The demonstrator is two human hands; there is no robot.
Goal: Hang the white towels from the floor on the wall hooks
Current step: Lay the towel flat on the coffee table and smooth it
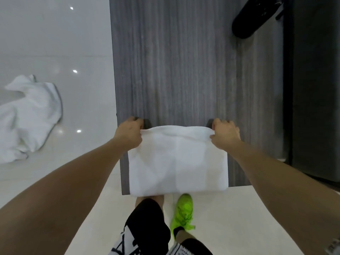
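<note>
A folded white towel hangs flat against the grey wood-grain wall panel. My left hand grips its top left corner and my right hand grips its top right corner. Each hand is right at a dark wall hook: the left hook and the right hook peek out beside my fingers. A second white towel lies crumpled on the glossy white floor at the left, well apart from my hands.
A black object hangs high on the panel at the right. A dark doorway or cabinet borders the panel on the right. My legs and a green shoe stand below the towel on the pale floor.
</note>
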